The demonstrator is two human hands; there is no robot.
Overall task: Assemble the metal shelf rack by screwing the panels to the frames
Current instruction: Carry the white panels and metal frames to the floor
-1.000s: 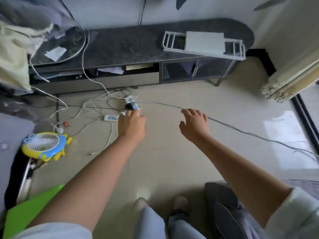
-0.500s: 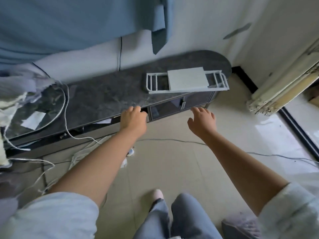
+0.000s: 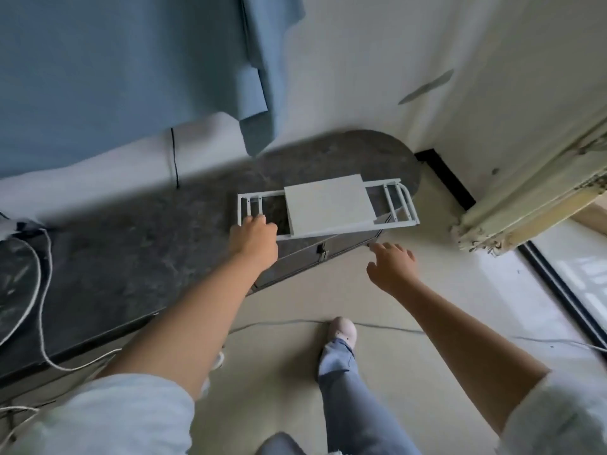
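Observation:
A white metal frame [image 3: 399,205] with ladder-like rungs at both ends lies flat on the dark cabinet top [image 3: 147,244]. A white rectangular panel [image 3: 328,205] rests across its middle. My left hand [image 3: 253,239] covers the frame's near-left corner, fingers curled over the rungs; whether it grips is unclear. Lower and to the right, my right hand [image 3: 391,264] hovers over the floor, fingers spread and holding nothing, just short of the cabinet's front edge.
White cables [image 3: 41,290] trail over the cabinet's left part. A blue cloth [image 3: 131,77] hangs on the wall behind. Folded blinds [image 3: 532,192] lean at the right by a window. A grey cord [image 3: 394,328] crosses the floor near my foot [image 3: 343,328].
I have stepped closer to the cabinet. My left hand went from the floor cables up to the frame's left corner. My right hand moved forward toward the cabinet's front.

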